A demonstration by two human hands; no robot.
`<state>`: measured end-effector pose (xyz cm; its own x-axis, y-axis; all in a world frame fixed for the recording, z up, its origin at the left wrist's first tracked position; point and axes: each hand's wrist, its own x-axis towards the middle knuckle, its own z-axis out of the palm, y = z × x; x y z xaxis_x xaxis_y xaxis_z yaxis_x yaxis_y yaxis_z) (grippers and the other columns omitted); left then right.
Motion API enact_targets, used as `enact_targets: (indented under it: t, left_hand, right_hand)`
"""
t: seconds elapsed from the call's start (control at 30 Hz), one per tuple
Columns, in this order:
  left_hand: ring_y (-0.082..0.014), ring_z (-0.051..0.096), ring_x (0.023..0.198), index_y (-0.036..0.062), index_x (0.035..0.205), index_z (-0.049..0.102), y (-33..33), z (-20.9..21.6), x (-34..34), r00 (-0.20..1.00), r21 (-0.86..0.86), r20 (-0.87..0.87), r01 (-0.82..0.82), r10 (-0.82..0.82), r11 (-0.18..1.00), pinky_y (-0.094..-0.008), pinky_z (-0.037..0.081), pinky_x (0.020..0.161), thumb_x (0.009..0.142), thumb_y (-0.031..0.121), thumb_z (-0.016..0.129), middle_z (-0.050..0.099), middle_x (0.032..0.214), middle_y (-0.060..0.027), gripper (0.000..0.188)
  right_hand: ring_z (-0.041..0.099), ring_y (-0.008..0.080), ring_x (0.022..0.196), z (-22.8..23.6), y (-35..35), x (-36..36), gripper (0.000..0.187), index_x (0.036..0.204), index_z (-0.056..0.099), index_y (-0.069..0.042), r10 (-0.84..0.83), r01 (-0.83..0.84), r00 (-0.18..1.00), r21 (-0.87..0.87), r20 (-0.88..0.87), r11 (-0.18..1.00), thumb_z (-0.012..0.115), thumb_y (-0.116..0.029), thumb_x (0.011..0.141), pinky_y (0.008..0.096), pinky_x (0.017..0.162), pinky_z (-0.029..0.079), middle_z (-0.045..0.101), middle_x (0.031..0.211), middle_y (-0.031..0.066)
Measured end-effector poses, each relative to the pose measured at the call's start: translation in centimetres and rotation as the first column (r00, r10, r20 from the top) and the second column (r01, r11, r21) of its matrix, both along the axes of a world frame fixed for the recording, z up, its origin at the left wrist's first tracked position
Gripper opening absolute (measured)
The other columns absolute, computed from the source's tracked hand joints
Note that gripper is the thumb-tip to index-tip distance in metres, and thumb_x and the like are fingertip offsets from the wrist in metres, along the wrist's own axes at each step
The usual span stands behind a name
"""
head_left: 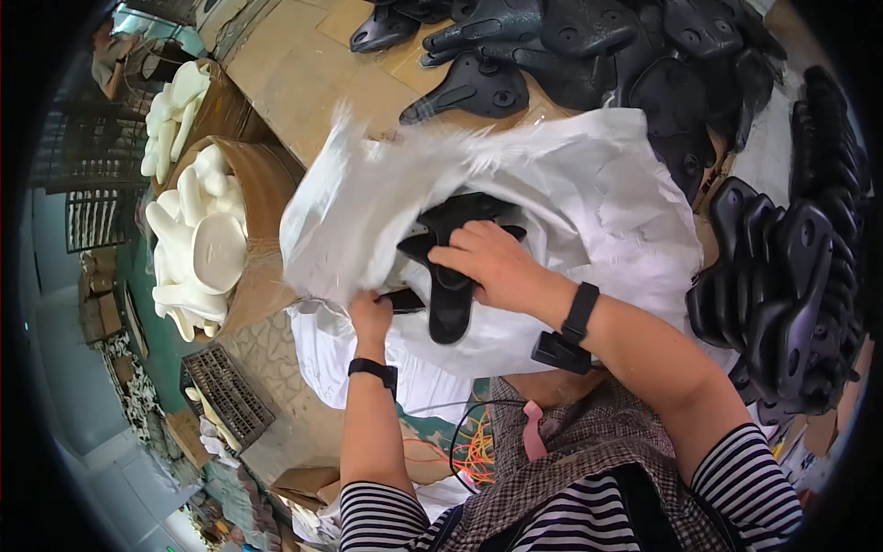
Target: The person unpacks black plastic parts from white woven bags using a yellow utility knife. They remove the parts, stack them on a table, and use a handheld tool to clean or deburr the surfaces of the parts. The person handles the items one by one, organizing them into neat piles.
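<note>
A large white woven sack (625, 216) with a frayed rim gapes in front of me. My left hand (370, 317) is closed on the near left part of its rim, with the fingertips partly hidden. Inside the mouth, my right hand (487, 262) grips a black moulded piece (451, 313) with a rounded lower end and side wings. Beyond that hand lies more black (469, 210) in the sack; whether it belongs to the same piece I cannot tell. Another dark part (403, 300) shows beside my left hand.
Loose black moulded pieces (483, 87) pile up on the cardboard-covered surface (303, 74) behind the sack. Stacked black pieces (782, 285) stand at the right. Cardboard drums (267, 230) of cream-coloured pieces (219, 253) are at the left, with a dark crate (230, 396) on the floor.
</note>
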<state>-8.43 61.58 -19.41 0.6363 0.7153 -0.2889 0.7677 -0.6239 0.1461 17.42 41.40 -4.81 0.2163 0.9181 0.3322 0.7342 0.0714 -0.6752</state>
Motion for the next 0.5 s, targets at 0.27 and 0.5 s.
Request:
enact_targets:
  t: [0.27, 0.5]
  left_hand:
    - [-0.0369, 0.057, 0.095, -0.0025, 0.099, 0.060, -2.9, 3.1, 1.9, 0.797, 0.403, 0.177, -0.594, 0.577, 0.696, -0.0508, 0.047, 0.073, 0.066, 0.020, 0.069, 0.059, 0.107, -0.0211, 0.041]
    - [-0.0322, 0.060, 0.067, -0.0017, 0.076, 0.066, -6.4, 2.7, -2.1, 0.316, 0.008, 0.619, -0.918, 0.719, 0.397, -0.0411, 0.048, 0.066, 0.072, 0.027, 0.072, 0.067, 0.075, -0.0143, 0.030]
  right_hand:
    - [0.053, 0.0264, 0.091, -0.8, -4.9, -0.9, 0.041, 0.106, 0.059, -0.011, 0.084, -0.075, 0.993, -0.109, 0.081, 0.991, 0.065, -0.007, 0.066, 0.0384, 0.088, 0.042, 0.052, 0.089, 0.0062]
    - [0.052, 0.0241, 0.091, 2.7, -7.8, -1.9, 0.043, 0.105, 0.060, -0.008, 0.330, -0.330, 0.944, -0.163, -0.026, 0.930, 0.066, -0.009, 0.063, 0.0372, 0.085, 0.042, 0.051, 0.088, 0.0051]
